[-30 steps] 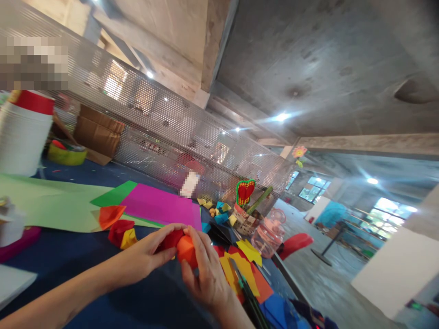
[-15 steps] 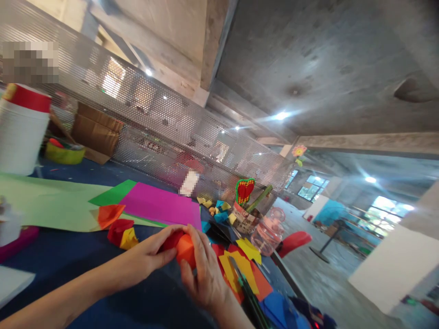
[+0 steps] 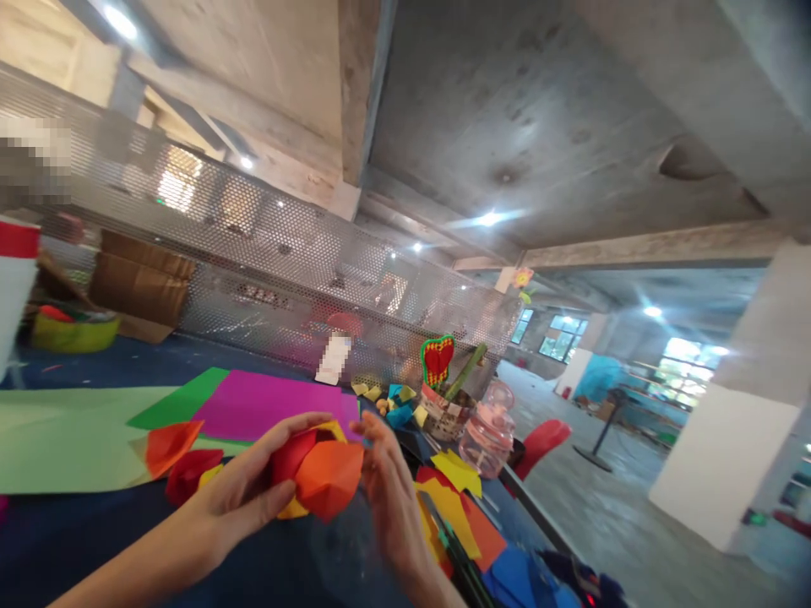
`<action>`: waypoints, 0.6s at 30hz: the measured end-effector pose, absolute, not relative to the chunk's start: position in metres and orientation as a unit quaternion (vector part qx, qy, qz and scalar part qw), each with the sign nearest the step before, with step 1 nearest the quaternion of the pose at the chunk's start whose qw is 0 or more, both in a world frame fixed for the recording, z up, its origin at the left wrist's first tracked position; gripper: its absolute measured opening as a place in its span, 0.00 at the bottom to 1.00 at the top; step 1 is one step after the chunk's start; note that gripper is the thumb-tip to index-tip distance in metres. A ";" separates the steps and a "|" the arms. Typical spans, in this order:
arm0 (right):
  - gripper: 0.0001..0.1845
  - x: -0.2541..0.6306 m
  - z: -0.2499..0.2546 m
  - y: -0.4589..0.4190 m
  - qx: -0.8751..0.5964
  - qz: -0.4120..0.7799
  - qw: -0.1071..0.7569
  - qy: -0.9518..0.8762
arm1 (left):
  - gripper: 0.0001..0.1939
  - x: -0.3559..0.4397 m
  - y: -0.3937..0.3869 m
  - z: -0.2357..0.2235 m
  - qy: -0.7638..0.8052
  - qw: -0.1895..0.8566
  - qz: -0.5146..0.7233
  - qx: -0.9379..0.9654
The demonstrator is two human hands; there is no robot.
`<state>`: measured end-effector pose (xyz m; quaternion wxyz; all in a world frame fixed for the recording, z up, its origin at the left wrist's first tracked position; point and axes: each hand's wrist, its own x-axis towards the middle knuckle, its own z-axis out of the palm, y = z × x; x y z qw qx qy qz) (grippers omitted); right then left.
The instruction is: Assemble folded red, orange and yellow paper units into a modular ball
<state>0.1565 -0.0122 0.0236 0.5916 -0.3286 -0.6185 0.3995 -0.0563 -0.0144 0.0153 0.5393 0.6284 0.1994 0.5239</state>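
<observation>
My left hand [image 3: 231, 502] grips a folded paper piece [image 3: 330, 480] in orange, red and yellow, thumb at the front and fingers behind. The orange part bulges toward me; yellow shows above and below it. Close on its right side, my right hand [image 3: 394, 498] is open with fingers spread; whether a fingertip touches the paper is unclear. Left of my left hand lie a folded orange paper [image 3: 170, 449] and a folded red paper [image 3: 191, 478], with a bit of yellow beside them. All rest over the dark blue tabletop [image 3: 329, 561].
Purple paper [image 3: 266, 405] and a pale green sheet [image 3: 69, 439] lie behind. To the right are yellow paper pieces [image 3: 457, 471], a dark-handled bladed tool [image 3: 461, 553], a pink clear jar [image 3: 487, 435] and a basket [image 3: 443, 415]. A perforated metal screen [image 3: 253, 253] lines the back.
My right hand has come off the folded paper and opened to its right. The left hand still holds the paper, now more exposed. The view has swung slightly right.
</observation>
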 end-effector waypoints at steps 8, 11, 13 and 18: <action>0.25 0.144 0.020 -0.011 -0.250 0.582 0.555 -0.540 | 0.26 -0.057 -0.021 0.027 0.229 0.554 0.520 0.609; 0.32 0.145 0.022 -0.014 -0.230 0.539 0.537 -0.606 | 0.26 -0.060 -0.017 0.024 0.236 0.597 0.536 0.549; 0.36 0.144 0.021 -0.017 -0.206 0.511 0.519 -0.653 | 0.27 -0.060 -0.015 0.022 0.233 0.643 0.536 0.495; 0.49 0.140 0.020 -0.025 -0.221 0.429 0.507 -0.714 | 0.23 -0.053 -0.014 0.022 0.187 0.715 0.526 0.420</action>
